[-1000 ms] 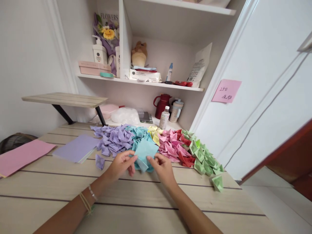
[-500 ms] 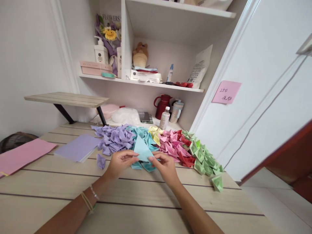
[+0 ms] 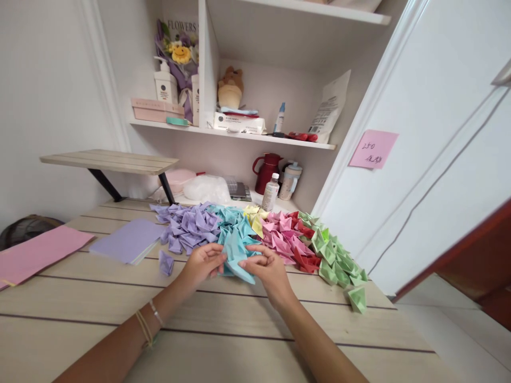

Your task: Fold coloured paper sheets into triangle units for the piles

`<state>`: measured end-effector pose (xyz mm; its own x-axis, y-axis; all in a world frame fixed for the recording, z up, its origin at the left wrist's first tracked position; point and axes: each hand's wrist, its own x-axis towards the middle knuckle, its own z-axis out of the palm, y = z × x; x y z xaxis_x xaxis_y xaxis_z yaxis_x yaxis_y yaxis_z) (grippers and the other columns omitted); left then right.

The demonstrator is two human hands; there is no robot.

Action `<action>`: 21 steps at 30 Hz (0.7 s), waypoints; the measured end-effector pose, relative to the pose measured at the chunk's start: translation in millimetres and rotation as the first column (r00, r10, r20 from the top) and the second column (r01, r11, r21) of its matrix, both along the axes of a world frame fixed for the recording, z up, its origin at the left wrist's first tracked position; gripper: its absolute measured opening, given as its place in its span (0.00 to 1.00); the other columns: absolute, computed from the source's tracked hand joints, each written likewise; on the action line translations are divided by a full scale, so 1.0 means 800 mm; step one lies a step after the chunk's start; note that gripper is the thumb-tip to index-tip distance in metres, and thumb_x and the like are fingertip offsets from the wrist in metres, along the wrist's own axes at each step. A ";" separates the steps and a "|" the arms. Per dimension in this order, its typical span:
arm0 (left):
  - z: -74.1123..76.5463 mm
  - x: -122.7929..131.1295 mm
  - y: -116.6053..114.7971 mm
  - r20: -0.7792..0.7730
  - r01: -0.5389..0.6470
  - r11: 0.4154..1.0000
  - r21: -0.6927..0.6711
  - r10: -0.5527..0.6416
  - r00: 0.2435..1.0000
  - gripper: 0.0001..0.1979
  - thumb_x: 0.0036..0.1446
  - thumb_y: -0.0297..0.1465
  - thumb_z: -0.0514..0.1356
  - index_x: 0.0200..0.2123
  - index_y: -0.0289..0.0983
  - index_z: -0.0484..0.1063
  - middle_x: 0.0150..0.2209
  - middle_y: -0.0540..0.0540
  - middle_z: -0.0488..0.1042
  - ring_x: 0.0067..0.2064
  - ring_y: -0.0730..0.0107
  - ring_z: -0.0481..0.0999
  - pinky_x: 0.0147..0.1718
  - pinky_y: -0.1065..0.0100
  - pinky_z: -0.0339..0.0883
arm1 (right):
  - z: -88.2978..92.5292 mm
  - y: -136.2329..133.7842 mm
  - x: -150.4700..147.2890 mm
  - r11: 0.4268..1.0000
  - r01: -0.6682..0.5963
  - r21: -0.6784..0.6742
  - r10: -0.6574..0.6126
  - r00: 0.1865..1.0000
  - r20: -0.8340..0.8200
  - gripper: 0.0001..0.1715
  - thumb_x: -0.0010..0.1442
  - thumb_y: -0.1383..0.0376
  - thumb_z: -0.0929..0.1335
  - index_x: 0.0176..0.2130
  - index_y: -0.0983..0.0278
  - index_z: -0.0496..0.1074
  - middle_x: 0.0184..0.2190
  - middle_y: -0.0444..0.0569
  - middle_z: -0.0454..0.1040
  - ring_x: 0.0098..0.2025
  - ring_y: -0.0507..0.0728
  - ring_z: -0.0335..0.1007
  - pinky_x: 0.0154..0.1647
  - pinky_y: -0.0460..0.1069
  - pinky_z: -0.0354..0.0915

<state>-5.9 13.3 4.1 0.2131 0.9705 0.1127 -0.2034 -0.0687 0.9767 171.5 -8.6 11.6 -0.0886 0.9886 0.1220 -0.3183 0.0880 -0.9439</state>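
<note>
A light blue folded paper (image 3: 236, 257) is held between both hands over the front of the table, its layers partly spread. My left hand (image 3: 206, 263) pinches its left side, with fingers curled. On the other side, my right hand (image 3: 263, 264) grips the paper between thumb and fingers. Just behind it lie blue folded paper boats (image 3: 228, 217). Purple paper boats (image 3: 187, 227) are heaped to the left, and one single purple piece (image 3: 165, 263) sits apart near my left wrist. Pink paper boats (image 3: 277, 238) lie to the right.
Green boats (image 3: 339, 260) and red boats (image 3: 306, 260) spread along the right. Purple paper sheets (image 3: 125, 240) and a pink sheet (image 3: 40, 254) lie left. Behind stand a clear bottle (image 3: 270, 192), a red jug (image 3: 266, 173) and a small raised shelf (image 3: 109, 161).
The blue paper was a flat triangle with its point up; now its layers are opened and it has a longer, boat-like shape tilted down to the right. My right fingers have shifted on it.
</note>
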 end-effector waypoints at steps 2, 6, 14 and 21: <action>-0.005 0.000 -0.001 0.029 0.019 1.000 -0.011 -0.019 0.999 0.15 0.42 0.37 0.66 0.30 0.33 0.69 0.16 0.53 0.68 0.16 0.80 0.64 0.14 0.78 0.54 | -0.001 -0.002 -0.003 0.997 -0.054 -0.049 0.051 0.997 -0.058 0.20 0.37 0.65 0.76 0.32 0.66 0.72 0.19 0.43 0.74 0.21 0.49 0.66 0.25 0.45 0.62; -0.008 0.000 -0.005 0.052 0.057 0.998 -0.021 -0.056 0.997 0.13 0.42 0.37 0.66 0.28 0.34 0.69 0.16 0.53 0.69 0.17 0.80 0.65 0.17 0.77 0.57 | 0.001 -0.006 -0.008 0.982 -0.138 -0.126 0.113 0.976 -0.186 0.14 0.39 0.62 0.75 0.25 0.67 0.72 0.17 0.41 0.70 0.18 0.46 0.61 0.21 0.42 0.59; 0.002 -0.003 -0.003 -0.011 0.054 0.999 0.002 -0.054 0.998 0.16 0.39 0.38 0.67 0.30 0.33 0.73 0.17 0.52 0.71 0.18 0.76 0.67 0.19 0.75 0.60 | 0.002 -0.001 0.001 0.977 -0.189 0.093 0.165 0.961 0.220 0.18 0.46 0.68 0.70 0.40 0.64 0.71 0.24 0.42 0.72 0.19 0.47 0.62 0.21 0.43 0.59; 0.008 -0.005 -0.004 -0.079 0.098 0.991 -0.091 -0.106 0.991 0.19 0.45 0.43 0.62 0.34 0.32 0.74 0.23 0.47 0.74 0.24 0.70 0.73 0.22 0.72 0.67 | -0.004 -0.006 0.007 0.791 -0.152 0.592 -0.257 0.797 0.547 0.15 0.53 0.71 0.63 0.36 0.58 0.76 0.34 0.48 0.76 0.36 0.57 0.71 0.38 0.51 0.65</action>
